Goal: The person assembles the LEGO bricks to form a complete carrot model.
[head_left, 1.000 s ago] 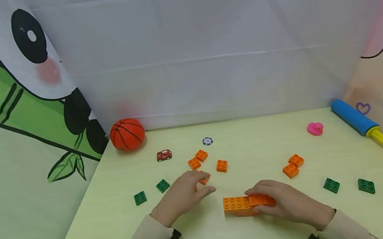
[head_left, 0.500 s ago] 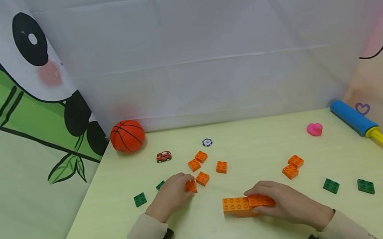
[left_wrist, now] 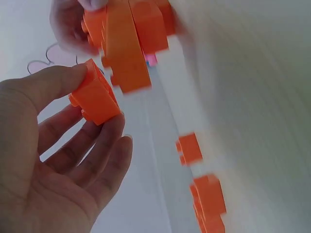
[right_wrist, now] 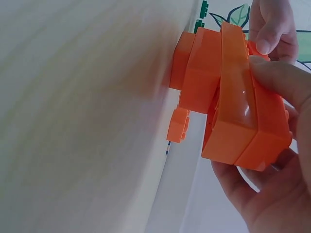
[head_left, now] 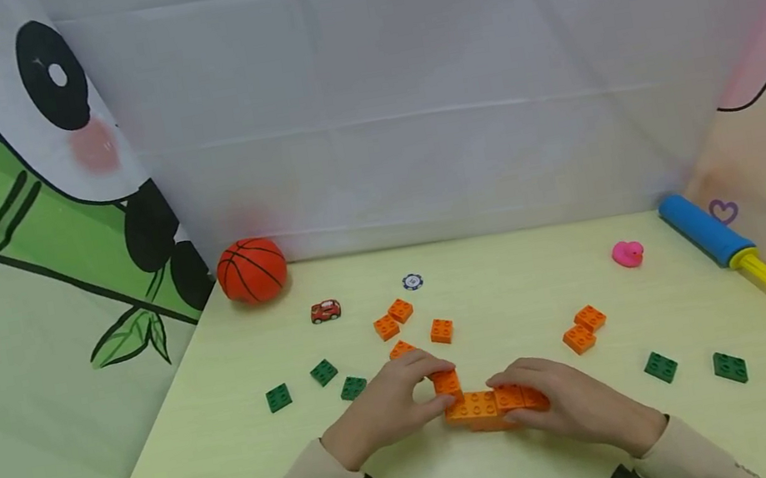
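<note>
My left hand (head_left: 392, 411) pinches a small orange building brick (head_left: 446, 383) between thumb and fingers. In the head view this brick overlaps the left end of a joined orange brick assembly (head_left: 476, 409); the left wrist view shows a gap between the two, with the brick's hollow underside (left_wrist: 103, 77) turned toward the assembly. Thumb and fingers of my right hand (head_left: 573, 402) grip the assembly's right end. Seen from the right wrist, the assembly (right_wrist: 235, 116) is several bricks stacked in layers, with small bricks on top of a longer one.
Loose orange bricks (head_left: 441, 331) lie behind the hands, two more (head_left: 579, 339) to the right. Green bricks (head_left: 278, 398) are at left, others (head_left: 661, 367) at right. Farther back are a basketball (head_left: 252, 271), toy car (head_left: 325, 310), poker chip (head_left: 412, 281), pink duck (head_left: 628, 254) and blue-yellow pump-like toy (head_left: 708, 227).
My left hand took hold of a small orange brick near the green ones and carried it right, to the assembly's left end. My right hand has kept its grip on the assembly, nearly still.
</note>
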A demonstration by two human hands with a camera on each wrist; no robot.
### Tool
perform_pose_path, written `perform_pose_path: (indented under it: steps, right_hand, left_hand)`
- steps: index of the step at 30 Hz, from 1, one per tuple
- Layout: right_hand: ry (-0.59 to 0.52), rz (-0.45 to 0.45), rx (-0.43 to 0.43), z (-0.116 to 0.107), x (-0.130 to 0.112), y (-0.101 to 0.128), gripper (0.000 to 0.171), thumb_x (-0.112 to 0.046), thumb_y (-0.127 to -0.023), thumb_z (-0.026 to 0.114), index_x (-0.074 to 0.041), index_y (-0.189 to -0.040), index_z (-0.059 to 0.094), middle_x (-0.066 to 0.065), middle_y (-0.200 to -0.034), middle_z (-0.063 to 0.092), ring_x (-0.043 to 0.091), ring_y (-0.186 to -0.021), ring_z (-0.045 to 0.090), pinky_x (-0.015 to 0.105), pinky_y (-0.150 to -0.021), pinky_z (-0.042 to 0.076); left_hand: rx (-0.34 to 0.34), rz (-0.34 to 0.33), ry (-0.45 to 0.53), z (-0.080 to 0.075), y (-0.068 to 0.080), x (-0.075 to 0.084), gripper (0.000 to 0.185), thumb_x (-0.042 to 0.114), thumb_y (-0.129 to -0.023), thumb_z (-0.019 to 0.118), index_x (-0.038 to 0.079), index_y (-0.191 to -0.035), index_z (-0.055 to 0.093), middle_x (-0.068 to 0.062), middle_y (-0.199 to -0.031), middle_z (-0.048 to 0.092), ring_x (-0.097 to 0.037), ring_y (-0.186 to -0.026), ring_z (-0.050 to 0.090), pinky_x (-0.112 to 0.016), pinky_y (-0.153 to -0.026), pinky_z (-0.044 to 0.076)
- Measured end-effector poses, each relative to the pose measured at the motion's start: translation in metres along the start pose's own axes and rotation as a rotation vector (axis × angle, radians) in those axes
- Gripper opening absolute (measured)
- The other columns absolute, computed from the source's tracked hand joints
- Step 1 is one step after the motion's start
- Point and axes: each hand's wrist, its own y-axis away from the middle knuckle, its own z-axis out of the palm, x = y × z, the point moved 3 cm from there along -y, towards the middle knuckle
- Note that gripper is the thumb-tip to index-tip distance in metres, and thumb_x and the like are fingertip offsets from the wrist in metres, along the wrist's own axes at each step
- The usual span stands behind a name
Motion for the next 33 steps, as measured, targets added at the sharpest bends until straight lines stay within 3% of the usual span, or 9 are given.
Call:
perform_pose_path:
  steps: [8, 11, 16, 23, 33]
  right_hand:
    - [0.009, 0.031, -0.014, 0.0, -0.001, -0.001, 0.048, -0.04, -0.092, 0.071, -0.025, -0.136, 0.059, -0.017, -0.122, 0.061, 0.004, -0.105, 0.057, 0.032, -0.094, 0.053]
    - [0.035, 0.032, -0.005, -0.003, -0.001, 0.001, 0.05, -0.05, -0.092, 0.067, -0.026, -0.135, 0.06, -0.018, -0.122, 0.061, 0.004, -0.107, 0.058, 0.032, -0.094, 0.053]
    - [0.062, 0.07, -0.012, -0.01, 0.001, 0.005, 0.056, -0.064, -0.09, 0.059, -0.024, -0.129, 0.064, -0.014, -0.121, 0.064, 0.009, -0.108, 0.06, 0.036, -0.093, 0.054]
    - [0.045, 0.109, -0.046, -0.014, 0.005, 0.006, 0.053, -0.061, -0.09, 0.061, -0.023, -0.126, 0.066, -0.011, -0.119, 0.065, 0.012, -0.107, 0.061, 0.039, -0.092, 0.054]
    - [0.024, 0.081, -0.038, -0.013, 0.006, 0.005, 0.05, -0.059, -0.092, 0.06, -0.022, -0.125, 0.067, -0.015, -0.114, 0.064, 0.007, -0.102, 0.059, 0.033, -0.089, 0.055]
  left_hand:
    - [-0.027, 0.108, -0.015, 0.016, -0.01, 0.023, 0.034, 0.027, -0.095, 0.069, 0.016, -0.128, 0.066, 0.009, -0.118, 0.063, -0.004, -0.104, 0.057, -0.019, -0.093, 0.049]
    - [-0.024, 0.127, -0.023, 0.02, -0.011, 0.026, 0.033, 0.025, -0.095, 0.07, 0.017, -0.127, 0.066, 0.009, -0.116, 0.063, -0.003, -0.102, 0.057, -0.017, -0.091, 0.049]
    - [-0.02, 0.131, -0.035, 0.024, -0.012, 0.028, 0.032, 0.024, -0.095, 0.07, 0.018, -0.126, 0.066, 0.009, -0.116, 0.063, -0.003, -0.102, 0.056, -0.017, -0.092, 0.049]
    - [-0.032, 0.121, -0.055, 0.026, -0.014, 0.03, 0.032, 0.025, -0.095, 0.07, 0.018, -0.126, 0.067, 0.009, -0.115, 0.063, -0.004, -0.102, 0.056, -0.017, -0.092, 0.049]
    - [-0.079, 0.064, -0.116, 0.026, -0.016, 0.034, 0.035, 0.027, -0.094, 0.071, 0.02, -0.128, 0.068, 0.01, -0.107, 0.061, -0.003, -0.092, 0.053, -0.016, -0.085, 0.048]
